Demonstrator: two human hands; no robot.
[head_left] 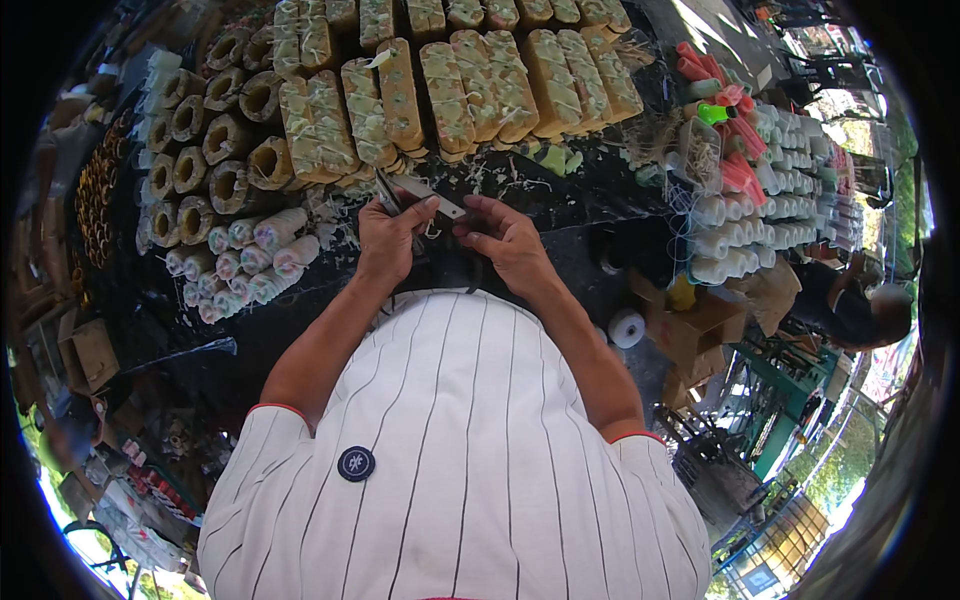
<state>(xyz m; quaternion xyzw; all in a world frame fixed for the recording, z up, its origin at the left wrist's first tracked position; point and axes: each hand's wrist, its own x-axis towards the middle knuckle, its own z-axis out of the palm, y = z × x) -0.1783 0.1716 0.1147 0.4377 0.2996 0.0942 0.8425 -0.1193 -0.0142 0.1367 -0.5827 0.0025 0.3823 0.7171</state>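
Observation:
At the near edge of the dark work table, my left hand [390, 235] is closed, thumb pressed against its fingers. It grips a flat silver metal blade [428, 194] with a small hole near one end. A narrow, pointed metal piece [387, 192] also sticks up from this hand; whether the two are one tool, I cannot tell. Just right of the blade's end, my right hand [508, 245] has its fingers curled and thumb drawn in. Something dark seems to lie between its fingertips, too small to name. Yellowish-brown blocks [450, 98] wrapped in strings stand in rows beyond both hands.
Hollow brown tubes [229, 183] are stacked at left, above plastic-wrapped rolls [270, 255]. White rolls [735, 240], pink bundles [742, 178] and a bright green item [714, 113] lie at right. Below stand a cardboard box [700, 325] and a white spool [627, 328]. A person [850, 305] is far right.

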